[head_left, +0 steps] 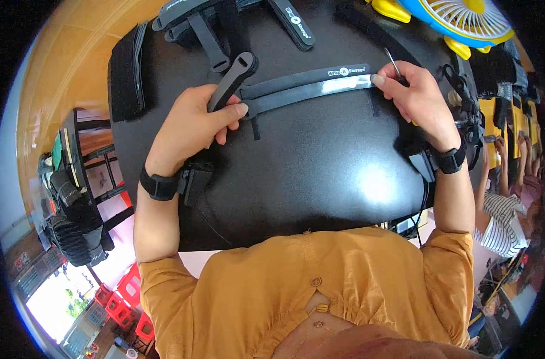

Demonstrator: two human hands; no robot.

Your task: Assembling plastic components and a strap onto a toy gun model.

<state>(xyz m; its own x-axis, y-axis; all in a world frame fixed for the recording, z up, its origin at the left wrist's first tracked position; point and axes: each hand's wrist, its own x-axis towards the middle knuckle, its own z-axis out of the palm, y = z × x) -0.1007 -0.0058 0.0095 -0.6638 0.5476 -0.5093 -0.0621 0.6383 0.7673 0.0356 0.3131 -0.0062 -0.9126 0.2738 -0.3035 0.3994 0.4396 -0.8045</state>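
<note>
My left hand [191, 122] is closed round a black strap [229, 81] whose slotted end sticks up past the thumb. Between thumb and fingers it also pinches the left end of a flat dark grey strap [296, 99], drawn straight above the black table [272, 185]. The far right end of that strap, where light glares off it, is pinched by my right hand [422, 102]. A thin pointed metal tool [392, 61] juts from the right fingers; its kind is hidden. Just behind lies a second printed strap [296, 79], parallel to the first.
More slotted straps [194, 27] are heaped at the far edge, beside a single printed strap [293, 25]. A black folded stack [127, 78] lies at the far left. A blue and yellow fan [464, 15] stands far right, near dark cords [461, 87]. Other people sit beyond the right side.
</note>
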